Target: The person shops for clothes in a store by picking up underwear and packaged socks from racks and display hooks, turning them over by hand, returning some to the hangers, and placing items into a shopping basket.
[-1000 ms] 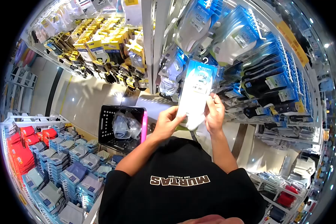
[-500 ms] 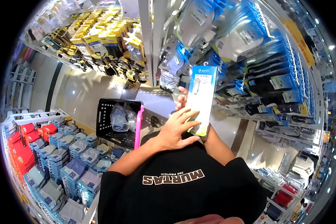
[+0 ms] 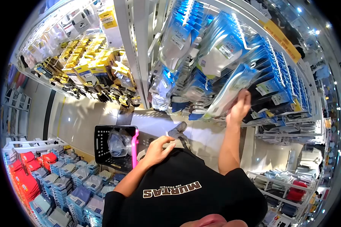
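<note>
My right hand is raised at the hanging rack, fingers closed around a sock packet. The packet is clear plastic with a blue top and pale contents, tilted and slightly blurred, in front of other hanging packs. Just behind it are packs of white socks with blue headers and dark sock packs on hooks. My left hand is in front of my black shirt, empty, with its fingers loosely bent and apart.
A black shopping basket with a pink handle stands on the left, holding items in clear plastic. Yellow-topped packs hang further left. Stacked folded packs fill the lower-left display. A white upright post divides the racks.
My right hand has carried the sock packet from before my chest up and right to the hooks. My left hand has come off the packet and dropped back toward my body.
</note>
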Demonstrator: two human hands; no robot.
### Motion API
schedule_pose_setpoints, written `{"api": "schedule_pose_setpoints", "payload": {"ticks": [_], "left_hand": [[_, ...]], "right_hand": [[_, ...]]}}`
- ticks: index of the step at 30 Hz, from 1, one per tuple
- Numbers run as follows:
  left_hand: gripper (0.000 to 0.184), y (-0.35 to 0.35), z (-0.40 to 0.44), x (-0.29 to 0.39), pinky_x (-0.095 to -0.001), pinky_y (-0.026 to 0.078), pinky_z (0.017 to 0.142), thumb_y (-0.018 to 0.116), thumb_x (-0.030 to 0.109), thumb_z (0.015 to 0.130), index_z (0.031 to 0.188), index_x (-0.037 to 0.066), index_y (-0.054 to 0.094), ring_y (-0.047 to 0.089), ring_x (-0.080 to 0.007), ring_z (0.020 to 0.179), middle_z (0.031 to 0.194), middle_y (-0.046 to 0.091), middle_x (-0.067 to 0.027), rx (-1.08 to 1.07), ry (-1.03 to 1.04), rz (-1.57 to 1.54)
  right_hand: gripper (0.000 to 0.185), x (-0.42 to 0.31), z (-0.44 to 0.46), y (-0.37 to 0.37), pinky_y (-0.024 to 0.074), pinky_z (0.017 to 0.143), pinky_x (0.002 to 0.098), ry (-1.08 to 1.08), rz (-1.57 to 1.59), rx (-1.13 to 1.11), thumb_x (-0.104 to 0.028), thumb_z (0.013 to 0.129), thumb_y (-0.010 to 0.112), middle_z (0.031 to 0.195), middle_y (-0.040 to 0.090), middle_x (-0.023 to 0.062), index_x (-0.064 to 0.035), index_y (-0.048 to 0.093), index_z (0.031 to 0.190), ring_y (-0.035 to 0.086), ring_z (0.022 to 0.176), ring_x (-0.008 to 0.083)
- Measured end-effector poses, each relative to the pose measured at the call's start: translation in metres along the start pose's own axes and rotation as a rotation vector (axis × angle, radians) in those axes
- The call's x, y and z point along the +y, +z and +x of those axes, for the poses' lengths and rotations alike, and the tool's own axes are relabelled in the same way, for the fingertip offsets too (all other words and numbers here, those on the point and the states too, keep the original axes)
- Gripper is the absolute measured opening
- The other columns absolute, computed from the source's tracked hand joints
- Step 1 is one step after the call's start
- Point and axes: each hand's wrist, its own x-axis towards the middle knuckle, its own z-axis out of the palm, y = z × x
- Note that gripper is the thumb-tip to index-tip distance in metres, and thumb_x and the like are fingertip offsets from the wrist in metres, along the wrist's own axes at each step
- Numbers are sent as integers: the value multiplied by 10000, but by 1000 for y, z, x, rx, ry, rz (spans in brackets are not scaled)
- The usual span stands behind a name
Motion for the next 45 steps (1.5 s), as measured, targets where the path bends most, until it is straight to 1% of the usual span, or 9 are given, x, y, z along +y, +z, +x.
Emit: {"api": "schedule_pose_setpoints", "payload": {"ticks": [10,13,15,18,21,28,31,38,45], "left_hand": [[268,-8,10,-1,-375,518,797,663,223,900,1083,27,666,663,-305,918,1000,674,-155,-4,-71,-23],[263,-7,4,-11,-364,517,779,666,217,900,1081,27,665,664,-283,887,986,678,-145,55,-20,-9],[261,-4,-4,-23,-339,522,729,670,216,903,1085,29,664,667,-237,832,962,686,-128,102,28,-3],[261,-10,-14,-23,-374,513,808,665,219,895,1071,27,667,662,-309,922,999,678,-156,92,-67,-23],[261,-13,-21,-31,-377,514,797,667,222,893,1066,27,669,663,-309,908,986,678,-156,97,-100,-15],[252,-20,-26,-29,-377,513,757,665,233,900,1061,40,673,659,-301,876,967,675,-150,141,-98,-26],[264,-21,-32,-30,-321,516,696,658,203,915,1094,9,659,643,-196,748,918,673,-117,193,-32,1],[258,-17,-46,-35,-313,507,693,659,197,915,1098,15,661,635,-180,749,909,669,-108,265,-67,-5],[244,-25,-36,-29,-308,511,718,658,184,912,1094,21,668,645,-189,792,907,672,-112,284,-105,-125]], "right_hand": [[173,-23,42,54,437,669,216,-511,-405,-44,-139,958,633,820,575,7,16,557,963,525,729,72],[166,2,35,49,451,679,228,-269,-286,-84,-126,952,634,836,583,17,19,562,989,538,734,88],[175,15,28,50,448,697,261,-352,-322,-27,-109,920,663,899,587,36,-3,564,1018,534,773,106],[212,12,-5,54,428,708,263,-374,-375,58,-109,900,689,876,544,5,-23,556,1041,502,779,100],[231,12,-32,75,459,727,210,-265,-290,-195,-55,913,665,940,580,27,-2,549,1105,550,807,81],[492,8,-30,155,491,895,285,-114,-119,-468,-97,902,689,1180,575,147,42,453,1311,565,1047,181],[482,32,-18,171,516,772,261,-76,-64,-430,-122,872,726,1149,586,126,52,476,1246,596,922,147],[207,43,-7,183,479,625,228,-84,-160,-470,-161,916,683,823,632,11,14,625,1011,566,686,77],[165,7,-40,154,389,606,214,-70,-70,-513,-167,937,667,764,554,-46,-7,632,922,474,680,50]]}}
